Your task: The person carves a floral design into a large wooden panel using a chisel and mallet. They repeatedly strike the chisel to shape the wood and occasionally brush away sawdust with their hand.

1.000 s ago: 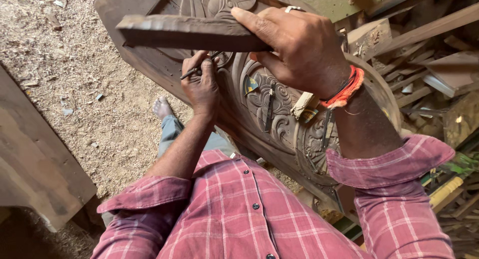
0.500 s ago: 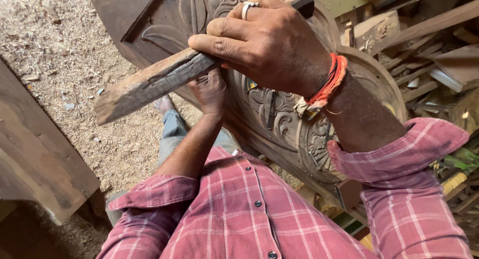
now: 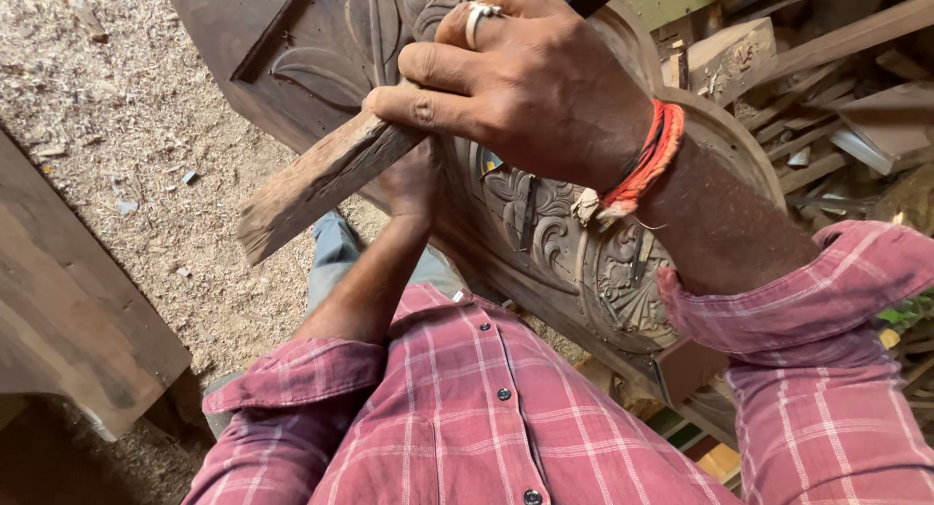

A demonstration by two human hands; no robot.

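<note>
Right hand (image 3: 530, 87) clenched around wooden mallet (image 3: 311, 179), left hand (image 3: 409, 179) on carved panel (image 3: 574, 242), grip seemingly hidden.

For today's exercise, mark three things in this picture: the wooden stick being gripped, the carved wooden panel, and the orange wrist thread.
wooden stick (image 3: 311, 186), head view, on its free lower end.
carved wooden panel (image 3: 574, 262), head view, on the carved scrollwork.
orange wrist thread (image 3: 654, 160), head view, on the band's outer edge.

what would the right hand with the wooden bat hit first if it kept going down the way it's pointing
Most likely the left hand, which sits right under the wooden bat held by the right hand, against the carved wood panel. Depth is hard to judge, and whatever the left hand holds is hidden.
</note>
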